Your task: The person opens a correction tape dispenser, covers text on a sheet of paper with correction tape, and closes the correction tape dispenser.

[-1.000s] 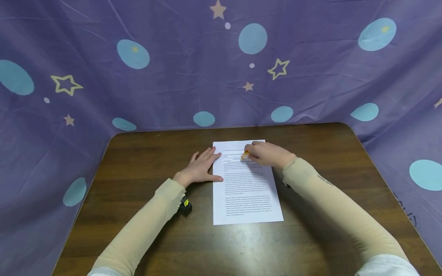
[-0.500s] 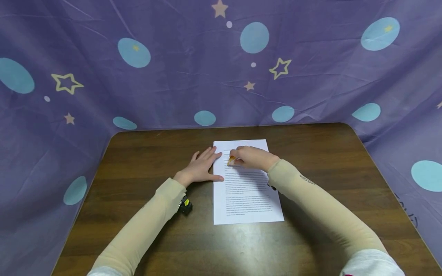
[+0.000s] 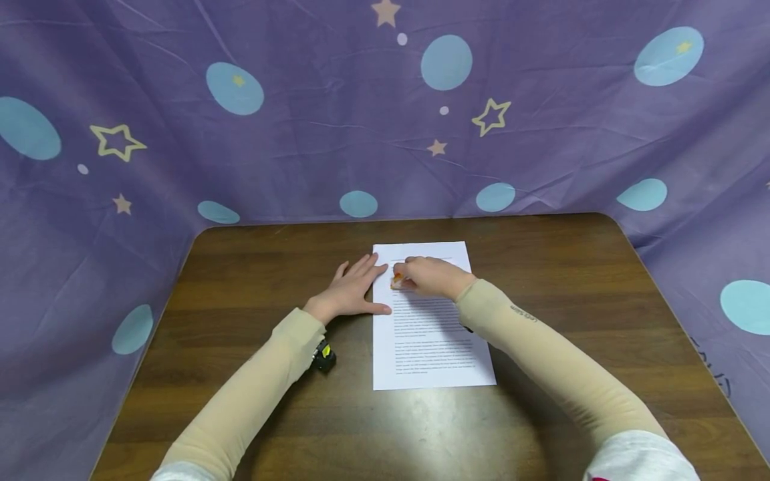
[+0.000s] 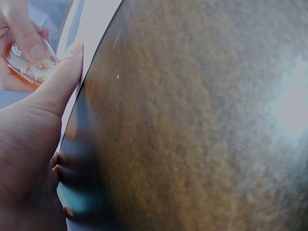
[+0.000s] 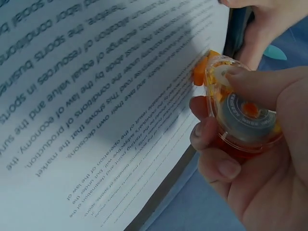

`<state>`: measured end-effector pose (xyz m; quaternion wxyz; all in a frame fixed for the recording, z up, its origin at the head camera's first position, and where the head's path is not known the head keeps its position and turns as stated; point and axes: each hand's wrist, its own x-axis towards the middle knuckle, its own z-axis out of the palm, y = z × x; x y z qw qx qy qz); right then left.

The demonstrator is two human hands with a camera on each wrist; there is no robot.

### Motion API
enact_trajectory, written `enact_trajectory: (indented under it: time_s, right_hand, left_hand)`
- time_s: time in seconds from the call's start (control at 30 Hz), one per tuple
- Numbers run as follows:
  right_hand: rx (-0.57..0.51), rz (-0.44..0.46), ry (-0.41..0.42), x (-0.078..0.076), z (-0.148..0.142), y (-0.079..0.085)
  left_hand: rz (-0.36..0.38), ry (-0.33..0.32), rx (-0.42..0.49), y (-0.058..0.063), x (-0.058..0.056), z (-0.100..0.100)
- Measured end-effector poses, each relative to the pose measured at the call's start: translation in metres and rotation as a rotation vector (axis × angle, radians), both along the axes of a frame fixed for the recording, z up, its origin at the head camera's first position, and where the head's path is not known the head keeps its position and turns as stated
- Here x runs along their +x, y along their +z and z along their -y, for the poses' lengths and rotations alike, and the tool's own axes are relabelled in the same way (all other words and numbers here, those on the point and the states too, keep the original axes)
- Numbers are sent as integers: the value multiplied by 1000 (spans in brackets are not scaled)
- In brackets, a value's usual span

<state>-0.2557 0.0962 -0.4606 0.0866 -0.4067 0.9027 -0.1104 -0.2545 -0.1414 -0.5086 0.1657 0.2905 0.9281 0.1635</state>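
Note:
A sheet of printed paper (image 3: 382,367) lies flat on the brown wooden table. My left hand (image 3: 351,290) rests at its left edge with fingers spread, fingertips and thumb on the margin. Near the top of the page, my right hand (image 3: 436,275) grips a correction tape dispenser (image 5: 245,108), a clear case with orange parts. In the right wrist view the thumb presses on its side and the fingers curl round beneath. Its orange tip (image 5: 204,67) points at the text; whether it touches the paper is hard to tell. The left wrist view shows the dispenser close to the left thumb (image 4: 57,84).
The wooden table (image 3: 259,267) extends on every side of the sheet. A purple curtain (image 3: 301,133) with stars and blue dots hangs behind and beside it. A black wrist camera (image 3: 323,357) sits under the left wrist.
My right hand has moved left across the upper page with the correction tape dispenser, from right of the middle to near the left margin. The left hand has stayed in place.

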Motion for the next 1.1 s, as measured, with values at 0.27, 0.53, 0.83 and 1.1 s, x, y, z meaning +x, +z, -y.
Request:
enact_trajectory:
  time_s: [0.27, 0.53, 0.83, 1.1]
  right_hand:
    - [71, -46, -19, 3, 3, -2]
    - [63, -73, -21, 5, -2, -3]
    - [49, -61, -32, 7, -9, -4]
    - [61, -44, -57, 5, -17, -5]
  left_hand:
    - [6, -1, -2, 0, -1, 0]
    - [3, 5, -23, -1, -1, -1]
    - [5, 4, -30, 6, 5, -3]
    - [-6, 7, -45, 8, 4, -3]
